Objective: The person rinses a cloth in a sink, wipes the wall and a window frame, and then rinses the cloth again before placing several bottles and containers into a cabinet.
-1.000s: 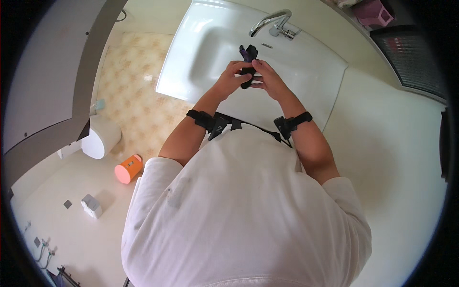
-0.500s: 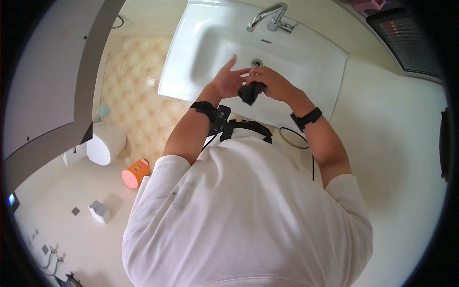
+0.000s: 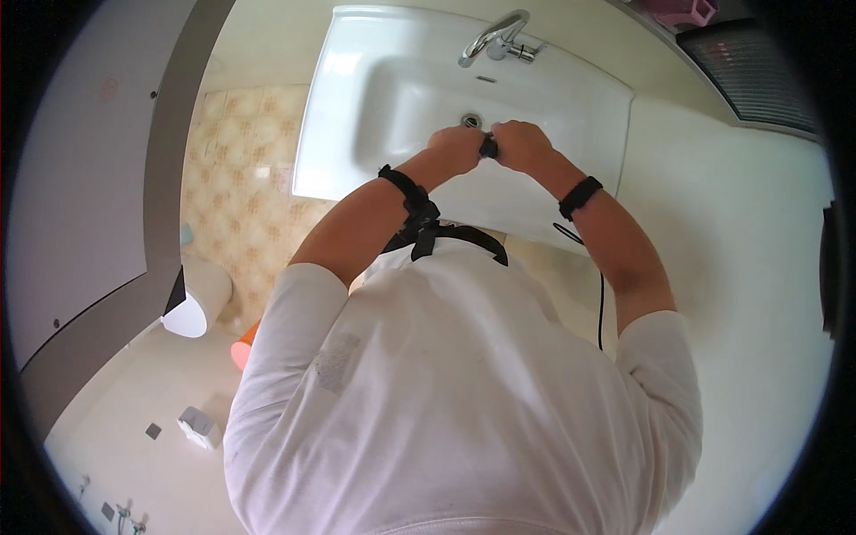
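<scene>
Between our two hands we have a small dark cloth (image 3: 488,146), bunched up, only a short stretch of it showing. Our left grip (image 3: 456,148) is clamped on one end and our right grip (image 3: 523,147) on the other, the two nearly meeting; most of our fingers are hidden from this angle. The cloth is over the near part of a white sink (image 3: 392,102), whose basin spreads to both sides of the grip. Just beyond the left grip we see the round metal drain (image 3: 472,120), and farther ahead a narrow overflow slot (image 3: 486,79) and a chrome faucet (image 3: 493,40) with a curved spout. Behind each grip, a black strap rings our forearm: a left strap (image 3: 413,197) and a right strap (image 3: 580,198). A black cable (image 3: 602,312) hangs behind the right grip. Well to the left of the grip lies a tan tiled floor (image 3: 245,143); farther back on that side, an orange bin (image 3: 243,348) is partly covered by our white sleeve (image 3: 290,321).
</scene>
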{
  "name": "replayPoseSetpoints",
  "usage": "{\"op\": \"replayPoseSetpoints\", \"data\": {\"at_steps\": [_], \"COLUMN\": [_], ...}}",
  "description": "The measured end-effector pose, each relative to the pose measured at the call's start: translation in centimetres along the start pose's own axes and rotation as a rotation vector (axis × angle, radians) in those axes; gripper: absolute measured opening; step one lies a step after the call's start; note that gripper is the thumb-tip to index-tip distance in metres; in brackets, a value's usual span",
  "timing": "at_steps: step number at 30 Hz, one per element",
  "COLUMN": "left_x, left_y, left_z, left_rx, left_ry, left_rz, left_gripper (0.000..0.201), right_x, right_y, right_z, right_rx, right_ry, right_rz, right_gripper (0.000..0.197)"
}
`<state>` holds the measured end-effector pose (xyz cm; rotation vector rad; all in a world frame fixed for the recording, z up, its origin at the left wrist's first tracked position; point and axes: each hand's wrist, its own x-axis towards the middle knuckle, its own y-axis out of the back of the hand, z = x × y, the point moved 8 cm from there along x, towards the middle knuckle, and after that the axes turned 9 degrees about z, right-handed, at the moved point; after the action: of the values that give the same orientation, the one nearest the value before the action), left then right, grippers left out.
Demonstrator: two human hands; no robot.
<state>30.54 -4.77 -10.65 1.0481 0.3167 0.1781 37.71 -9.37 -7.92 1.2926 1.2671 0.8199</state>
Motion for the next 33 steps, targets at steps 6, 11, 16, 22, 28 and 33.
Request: {"op": "replayPoseSetpoints", "data": {"at_steps": [6, 11, 16, 22, 28, 33], "left_x": [0.3, -0.6, -1.4, -8.4, -8.9, -12.2], "left_y": [1.5, 2.9, 2.6, -8.8, -3.0, -4.1], "left_z": [0.6, 2.1, -0.1, -10.7, -4.8, -7.5], "left_rx": [0.376, 0.477, 0.115, -0.667, 0.26, -0.569], "left_ry": [-0.229, -0.423, 0.165, 0.925, 0.414, 0.435], "left_rz": [0.096, 0.309, 0.239, 0.271, 0.13, 0.217], "left_gripper": [0.01, 0.01, 0.051, 0.064, 0.056, 0.056], "right_x": [-2.1, -2.8, -1.0, -2.5, -3.8, -3.8], "right_y": [-5.3, -7.2, -6.4, -11.7, -11.8, -6.7], "right_z": [0.6, -0.4, 2.1, 2.9, 6.5, -2.7], "right_rx": [0.88, 1.197, 0.829, 0.998, 0.587, 0.984], "right_ry": [-0.553, -0.672, -0.387, -0.565, -0.247, -0.291], "right_rz": [-0.411, -0.563, -0.233, -0.391, 0.054, -0.032], "right_gripper": [0.026, 0.023, 0.039, 0.051, 0.035, 0.042]}}
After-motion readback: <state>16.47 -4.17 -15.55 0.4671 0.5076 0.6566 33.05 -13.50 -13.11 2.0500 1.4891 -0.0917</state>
